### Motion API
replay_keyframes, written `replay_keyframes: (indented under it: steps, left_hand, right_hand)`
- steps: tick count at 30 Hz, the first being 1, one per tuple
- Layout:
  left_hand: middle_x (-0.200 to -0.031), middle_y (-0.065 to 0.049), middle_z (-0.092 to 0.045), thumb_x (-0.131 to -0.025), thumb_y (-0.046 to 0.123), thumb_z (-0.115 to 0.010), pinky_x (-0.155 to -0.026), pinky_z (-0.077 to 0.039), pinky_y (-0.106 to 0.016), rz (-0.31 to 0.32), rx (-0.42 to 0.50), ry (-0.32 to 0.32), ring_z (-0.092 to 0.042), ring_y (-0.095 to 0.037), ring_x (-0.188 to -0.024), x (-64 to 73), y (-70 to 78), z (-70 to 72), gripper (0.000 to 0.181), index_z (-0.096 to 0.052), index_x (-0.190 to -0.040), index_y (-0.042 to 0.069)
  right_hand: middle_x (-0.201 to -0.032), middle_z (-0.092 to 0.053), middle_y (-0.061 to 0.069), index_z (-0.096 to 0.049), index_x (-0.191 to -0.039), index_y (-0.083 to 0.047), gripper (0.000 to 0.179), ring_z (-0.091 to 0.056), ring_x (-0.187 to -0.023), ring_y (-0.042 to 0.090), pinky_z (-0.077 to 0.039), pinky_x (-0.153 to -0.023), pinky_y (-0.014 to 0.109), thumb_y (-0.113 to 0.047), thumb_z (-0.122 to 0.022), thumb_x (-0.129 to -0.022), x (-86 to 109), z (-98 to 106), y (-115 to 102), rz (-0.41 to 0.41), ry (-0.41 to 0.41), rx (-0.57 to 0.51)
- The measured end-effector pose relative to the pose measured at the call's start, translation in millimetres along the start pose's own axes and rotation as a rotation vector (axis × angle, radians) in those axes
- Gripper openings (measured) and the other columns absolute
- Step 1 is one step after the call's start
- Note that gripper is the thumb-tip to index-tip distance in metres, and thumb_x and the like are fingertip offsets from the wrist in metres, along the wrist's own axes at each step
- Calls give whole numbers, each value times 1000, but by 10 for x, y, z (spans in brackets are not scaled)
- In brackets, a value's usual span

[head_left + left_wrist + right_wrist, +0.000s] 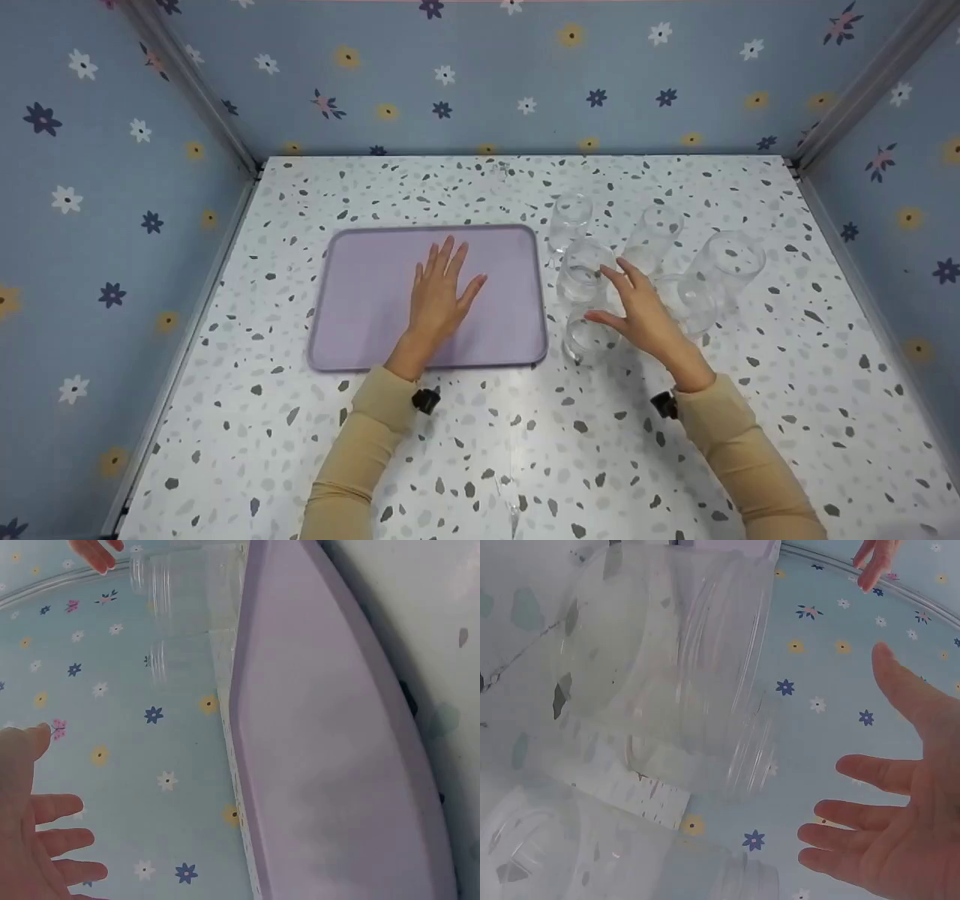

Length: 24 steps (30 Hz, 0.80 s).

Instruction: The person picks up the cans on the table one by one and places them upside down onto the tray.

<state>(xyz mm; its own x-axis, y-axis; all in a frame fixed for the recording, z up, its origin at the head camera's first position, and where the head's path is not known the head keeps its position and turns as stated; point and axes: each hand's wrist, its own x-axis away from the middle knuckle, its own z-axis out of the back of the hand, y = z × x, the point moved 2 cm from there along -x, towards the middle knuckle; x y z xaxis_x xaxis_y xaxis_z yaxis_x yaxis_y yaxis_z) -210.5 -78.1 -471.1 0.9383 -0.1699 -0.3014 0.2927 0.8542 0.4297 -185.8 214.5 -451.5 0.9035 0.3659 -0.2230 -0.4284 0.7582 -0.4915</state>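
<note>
- Tan sleeves (358, 442) enter at about 7 and 4 o'clock in the head view, over the speckled desk (540, 450).
- Right hand (646, 319): fingers parted, thumb spread wide, grasp vacant; held above and beside the nearest container (591, 343), clear, at about half past 3 from tray centre.
- Left hand (437, 300): fingers extended, nothing held; over the lilac tray (360, 300), at 9 o'clock from right hand.
- Five further clear containers (731, 259) stand grouped, the farthest at 2 o'clock from tray centre.
- Floral wall (495, 75) at 12 o'clock.
</note>
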Motion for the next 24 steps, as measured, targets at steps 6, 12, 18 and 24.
replay_keyframes:
  steps: [6,12,18,24]
  left_hand:
    - [-137,-12,-36,-90,40,-46,-100,-23,-48,-31,87,92,-29,-32,-125,42,37,-46,52,-45,-129,6]
    - [-131,-13,-43,-90,36,-48,-101,-26,-44,-41,152,112,-35,-32,-122,79,60,-113,48,-47,-127,5]
    - [-125,-13,-48,-89,34,-51,-98,-32,-36,-32,234,136,-41,-28,-117,137,76,-170,48,-48,-126,3]
    - [-125,-13,-47,-89,36,-51,-96,-33,-35,30,319,80,-41,-24,-118,190,96,-220,51,-45,-127,1]
  right_hand:
    - [-133,-29,30,-43,-127,3,65,-30,-120,43,-31,-92,53,-28,-70,-76,55,-50,-76,27,-21,-26]
    - [-134,-29,28,-43,-127,1,63,-31,-119,42,-34,-91,52,-29,-68,-77,115,-111,-110,23,-48,-47]
    - [-131,-32,30,-44,-126,1,63,-35,-117,43,-36,-88,52,-26,-70,-75,164,-197,-105,39,-58,-53]
    - [-130,-34,31,-45,-125,2,64,-35,-116,44,-34,-90,53,-27,-71,-74,179,-298,-69,44,-64,-41]
